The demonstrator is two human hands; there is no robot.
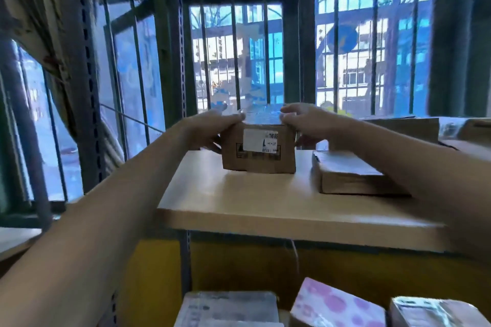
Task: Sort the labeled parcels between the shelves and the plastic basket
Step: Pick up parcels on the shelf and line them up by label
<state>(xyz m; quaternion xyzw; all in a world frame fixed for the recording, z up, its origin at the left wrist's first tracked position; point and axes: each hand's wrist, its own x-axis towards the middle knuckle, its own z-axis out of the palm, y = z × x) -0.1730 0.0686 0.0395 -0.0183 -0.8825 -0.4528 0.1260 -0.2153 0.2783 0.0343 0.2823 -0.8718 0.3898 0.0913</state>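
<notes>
Single head-worn wide-angle view, no second view. Looks forward, roughly level with top shelf (265, 202), toward barred window (372, 48). Close range: forearms reach in from bottom corners. Lower shelf parcels (337, 305) cropped at bottom edge. Edges blurred, wide-angle bending.

Daylit barred windows (372, 42) behind, a tied curtain (39, 21) left.

parcel (259, 150) — matt brown cardboard, white paper label | shelf (265, 202) — smooth pale wood
</notes>
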